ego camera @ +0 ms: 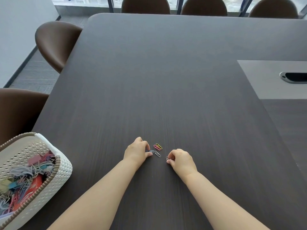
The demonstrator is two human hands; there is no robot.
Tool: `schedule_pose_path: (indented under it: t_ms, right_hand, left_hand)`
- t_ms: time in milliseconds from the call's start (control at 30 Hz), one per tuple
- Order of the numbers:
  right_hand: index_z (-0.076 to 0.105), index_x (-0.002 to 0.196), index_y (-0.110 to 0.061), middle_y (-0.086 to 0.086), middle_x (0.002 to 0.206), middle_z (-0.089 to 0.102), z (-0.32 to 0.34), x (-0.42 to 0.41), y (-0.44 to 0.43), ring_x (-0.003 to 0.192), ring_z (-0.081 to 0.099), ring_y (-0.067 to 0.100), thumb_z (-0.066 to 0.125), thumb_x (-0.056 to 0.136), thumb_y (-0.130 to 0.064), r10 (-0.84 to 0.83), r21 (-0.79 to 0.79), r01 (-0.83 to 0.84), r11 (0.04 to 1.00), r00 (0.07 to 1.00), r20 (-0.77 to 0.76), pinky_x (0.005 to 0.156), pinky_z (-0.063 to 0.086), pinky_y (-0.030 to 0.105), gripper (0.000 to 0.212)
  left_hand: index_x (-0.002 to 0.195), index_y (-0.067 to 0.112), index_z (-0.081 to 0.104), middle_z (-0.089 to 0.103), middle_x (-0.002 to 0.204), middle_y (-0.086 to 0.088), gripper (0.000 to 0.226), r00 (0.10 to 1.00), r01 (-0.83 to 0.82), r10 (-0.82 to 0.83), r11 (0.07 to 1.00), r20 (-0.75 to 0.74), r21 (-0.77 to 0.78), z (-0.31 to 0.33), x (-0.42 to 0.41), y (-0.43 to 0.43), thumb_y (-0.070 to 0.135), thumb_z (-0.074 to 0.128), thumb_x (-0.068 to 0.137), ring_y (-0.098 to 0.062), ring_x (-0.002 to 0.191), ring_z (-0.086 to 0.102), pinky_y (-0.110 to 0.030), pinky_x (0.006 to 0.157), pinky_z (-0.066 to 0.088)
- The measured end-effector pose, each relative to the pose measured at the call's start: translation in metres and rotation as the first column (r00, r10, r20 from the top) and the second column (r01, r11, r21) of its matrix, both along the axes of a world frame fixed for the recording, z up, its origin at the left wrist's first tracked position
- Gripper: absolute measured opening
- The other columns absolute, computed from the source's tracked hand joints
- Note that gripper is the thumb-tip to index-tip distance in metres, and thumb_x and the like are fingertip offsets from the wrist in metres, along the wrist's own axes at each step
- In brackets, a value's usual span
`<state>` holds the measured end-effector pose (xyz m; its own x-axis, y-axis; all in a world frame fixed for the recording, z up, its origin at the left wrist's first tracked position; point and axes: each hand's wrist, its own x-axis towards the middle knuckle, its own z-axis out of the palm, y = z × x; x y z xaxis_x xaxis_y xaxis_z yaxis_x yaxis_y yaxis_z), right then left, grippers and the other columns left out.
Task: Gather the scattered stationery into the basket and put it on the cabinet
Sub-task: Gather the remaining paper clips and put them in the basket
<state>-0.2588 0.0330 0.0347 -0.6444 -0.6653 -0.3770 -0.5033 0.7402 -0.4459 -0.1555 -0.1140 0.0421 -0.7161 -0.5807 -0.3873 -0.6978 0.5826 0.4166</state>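
Observation:
A few loose paper clips lie on the dark table (166,80) between my hands: a yellow clip (159,146), a pink clip (156,147) and a silver clip (157,154). My left hand (137,151) has its fingers curled and pinches a dark blue clip (149,151) against the tabletop. To the right, my right hand (181,159) pinches small silver clips (167,158) at its fingertips. The white woven basket (56,178) stands at the table's near left corner, holding several binder clips, paper clips and a red packet.
Brown chairs stand along the left side (54,42) and the far edge (146,5) of the table. A grey inset panel with a cable slot (294,77) sits at the right. Windows run behind the far chairs.

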Motion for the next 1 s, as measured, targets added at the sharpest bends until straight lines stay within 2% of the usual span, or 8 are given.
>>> schedule_pose_path:
  t_ms: [233,433,500,600,733,867,933,1000]
  right_hand:
    - [0.062,0.096,-0.018,0.0,0.11,0.057,0.008,-0.002,-0.007,0.108,0.051,0.019,0.058,0.089,-0.027,0.014,0.131,-0.015,0.991,1.0,0.013,0.084,0.044,0.031,0.012]
    - [0.055,0.092,-0.018,0.001,0.105,0.057,0.008,0.003,-0.005,0.102,0.051,0.021,0.052,0.092,-0.023,0.062,0.097,-0.062,0.993,0.998,-0.004,0.081,0.044,0.032,0.006]
    - [0.056,0.097,-0.019,-0.002,0.097,0.059,0.006,0.002,-0.003,0.094,0.054,0.018,0.052,0.091,-0.02,-0.011,-0.006,0.012,1.0,0.997,0.075,0.078,0.042,0.028,0.007]
    - [0.057,0.094,-0.023,0.0,0.088,0.054,0.006,0.001,-0.007,0.078,0.057,0.012,0.047,0.091,-0.006,-0.149,-0.219,0.239,0.946,0.921,0.361,0.076,0.044,0.024,0.02]
    - [0.054,0.076,-0.019,0.001,0.082,0.054,0.012,-0.001,-0.022,0.064,0.054,0.009,0.033,0.087,0.002,-0.244,-0.254,0.402,0.88,0.84,0.485,0.059,0.044,0.022,0.032]
    - [0.051,0.068,-0.017,-0.002,0.064,0.046,0.014,-0.003,-0.034,0.062,0.041,0.016,0.032,0.083,-0.003,-0.261,-0.21,0.375,0.903,0.866,0.426,0.057,0.033,0.029,0.028]
    - [0.05,0.076,-0.018,-0.004,0.069,0.048,0.013,-0.003,-0.038,0.072,0.047,0.021,0.038,0.089,-0.02,-0.172,-0.13,0.219,0.967,0.939,0.298,0.064,0.036,0.032,0.018]
    - [0.05,0.092,-0.019,-0.005,0.086,0.054,0.012,-0.003,-0.041,0.085,0.053,0.021,0.049,0.088,-0.043,0.0,-0.028,0.003,1.0,0.997,0.076,0.069,0.038,0.031,0.024]
  left_hand:
    - [0.092,0.018,0.06,0.053,0.105,0.002,0.017,0.999,0.044,-0.044,0.998,0.001,-0.055,0.001,0.001,0.005,0.034,0.059,0.088,-0.02,0.098,0.054,-0.029,0.077,0.042]
    - [0.089,0.017,0.058,0.061,0.093,0.004,0.013,0.989,0.042,-0.06,0.991,-0.139,-0.125,-0.004,0.018,0.005,0.03,0.057,0.088,-0.017,0.093,0.054,-0.025,0.074,0.038]
    - [0.094,0.019,0.059,0.058,0.087,0.008,0.01,0.981,-0.007,-0.011,0.995,-0.192,-0.096,-0.004,0.026,0.002,0.027,0.058,0.088,-0.016,0.09,0.057,-0.024,0.072,0.039]
    - [0.115,0.026,0.058,0.049,0.085,0.013,0.025,0.975,-0.005,-0.016,0.996,-0.221,-0.094,-0.002,0.035,-0.004,0.024,0.056,0.09,-0.013,0.089,0.057,-0.023,0.074,0.041]
    - [0.106,0.025,0.064,0.045,0.086,0.011,0.018,0.979,-0.008,-0.008,0.997,-0.205,-0.08,-0.003,0.041,-0.012,0.023,0.051,0.093,-0.012,0.077,0.053,-0.022,0.07,0.04]
    - [0.099,0.02,0.066,0.047,0.089,0.008,0.015,0.968,-0.051,0.04,0.998,-0.248,-0.039,-0.006,0.044,-0.014,0.02,0.052,0.093,-0.012,0.075,0.051,-0.021,0.069,0.037]
    - [0.099,0.016,0.065,0.051,0.093,0.008,0.016,0.967,-0.048,0.038,0.998,-0.253,-0.033,-0.007,0.044,-0.015,0.019,0.05,0.094,-0.013,0.08,0.054,-0.021,0.07,0.037]
    - [0.099,0.014,0.062,0.055,0.094,0.007,0.016,0.969,-0.036,0.027,0.999,-0.247,-0.03,-0.009,0.046,-0.015,0.017,0.048,0.094,-0.015,0.088,0.057,-0.021,0.073,0.038]
